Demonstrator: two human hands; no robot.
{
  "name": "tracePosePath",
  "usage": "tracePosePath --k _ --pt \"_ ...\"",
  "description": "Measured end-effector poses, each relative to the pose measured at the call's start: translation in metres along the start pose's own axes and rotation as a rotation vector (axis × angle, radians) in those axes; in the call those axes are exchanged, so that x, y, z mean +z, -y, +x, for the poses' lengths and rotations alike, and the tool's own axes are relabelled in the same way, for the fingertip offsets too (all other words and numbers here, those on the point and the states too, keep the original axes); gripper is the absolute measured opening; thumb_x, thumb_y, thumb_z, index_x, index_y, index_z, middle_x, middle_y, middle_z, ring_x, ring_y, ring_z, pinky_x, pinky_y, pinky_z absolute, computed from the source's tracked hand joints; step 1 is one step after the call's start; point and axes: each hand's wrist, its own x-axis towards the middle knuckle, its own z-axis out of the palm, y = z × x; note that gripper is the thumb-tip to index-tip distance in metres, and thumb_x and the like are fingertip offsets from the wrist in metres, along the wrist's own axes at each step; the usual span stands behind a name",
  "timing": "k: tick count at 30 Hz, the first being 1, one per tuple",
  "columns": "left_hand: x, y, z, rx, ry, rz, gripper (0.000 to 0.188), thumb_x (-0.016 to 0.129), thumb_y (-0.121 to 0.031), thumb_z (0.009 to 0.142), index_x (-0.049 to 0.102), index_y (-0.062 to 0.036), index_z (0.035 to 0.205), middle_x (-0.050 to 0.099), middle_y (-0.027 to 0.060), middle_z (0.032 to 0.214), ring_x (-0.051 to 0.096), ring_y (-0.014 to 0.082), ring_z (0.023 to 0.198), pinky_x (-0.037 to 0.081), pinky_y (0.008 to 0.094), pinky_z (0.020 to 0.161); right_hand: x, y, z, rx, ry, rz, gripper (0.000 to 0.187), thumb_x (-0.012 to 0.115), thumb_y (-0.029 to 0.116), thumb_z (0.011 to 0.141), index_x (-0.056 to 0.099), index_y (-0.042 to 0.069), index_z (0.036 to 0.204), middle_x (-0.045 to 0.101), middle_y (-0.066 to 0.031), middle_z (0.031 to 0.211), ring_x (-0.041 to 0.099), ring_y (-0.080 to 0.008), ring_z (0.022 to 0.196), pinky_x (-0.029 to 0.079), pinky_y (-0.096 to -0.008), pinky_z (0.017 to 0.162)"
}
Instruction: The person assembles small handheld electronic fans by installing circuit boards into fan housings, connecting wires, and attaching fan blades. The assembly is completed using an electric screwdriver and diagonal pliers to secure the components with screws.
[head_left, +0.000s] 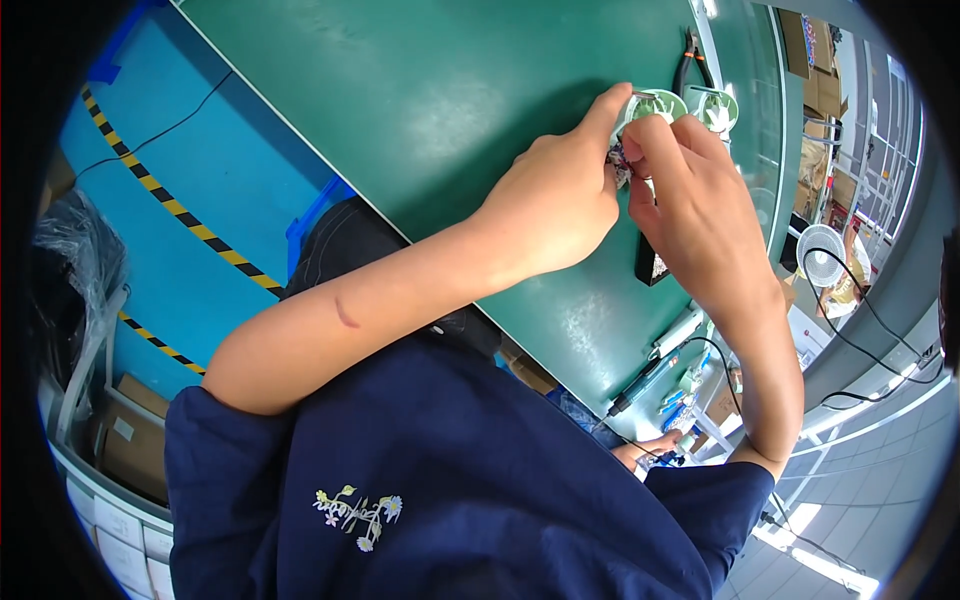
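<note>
My left hand reaches over the green table with its index finger stretched along the rim of a pale green round plastic housing. Its other fingers curl beneath and are partly hidden. My right hand is closed in a pinch just below the housing. Between the two hands shows a small bunch of dark red and whitish bits, perhaps wires. What exactly the right fingertips grip is hidden. A second pale green round housing with a white inner piece stands just right of the first.
Orange-and-black pliers lie beyond the housings. A black box of small parts sits under my right wrist. Nearer are a teal electric screwdriver with a cable and a co-worker's hand. A fan stands off right.
</note>
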Motion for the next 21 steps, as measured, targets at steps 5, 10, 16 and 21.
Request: tracePosePath --k 5,10,16,21 --pt "0.0005 0.0015 0.0003 0.014 -0.014 0.002 0.058 0.044 -0.011 0.101 0.02 -0.0098 0.154 0.065 0.0148 0.108 0.066 0.0195 0.071 0.056 0.0343 0.064 -0.0041 0.0041 0.0052 -0.017 0.06 -0.112 0.037 0.063 -0.005 0.07 0.046 0.003 0.102 0.057 -0.0102 0.076 0.055 -0.0301 0.086 0.046 -0.0413 0.078" --pt "0.0015 0.0019 0.0005 0.032 -0.031 0.003 0.057 0.044 -0.011 0.102 0.02 -0.0092 0.154 0.065 0.0146 0.109 0.066 0.0194 0.071 0.056 0.0339 0.063 -0.009 0.0052 0.0085 -0.003 0.124 -0.141 0.033 0.061 -0.007 0.076 0.05 0.005 0.106 0.065 -0.0115 0.088 0.059 -0.032 0.087 0.049 -0.0424 0.076" --pt "0.0014 -0.0019 0.0001 -0.011 -0.005 0.013 0.058 0.044 -0.011 0.101 0.02 -0.0093 0.154 0.065 0.0149 0.113 0.066 0.0195 0.07 0.057 0.0343 0.064 -0.0014 0.0052 0.0041 -0.047 0.043 -0.166 0.038 0.061 -0.006 0.07 0.046 0.002 0.103 0.058 -0.0107 0.077 0.056 -0.03 0.084 0.048 -0.0396 0.076" --pt "0.0012 0.0017 0.0024 0.016 -0.016 0.003 0.058 0.042 -0.01 0.101 0.02 -0.01 0.154 0.064 0.0155 0.112 0.066 0.0198 0.071 0.057 0.0344 0.064 -0.0018 0.006 0.0027 0.028 0.035 -0.061 0.034 0.062 -0.006 0.074 0.048 0.004 0.104 0.061 -0.0111 0.082 0.058 -0.0309 0.086 0.05 -0.0415 0.075"
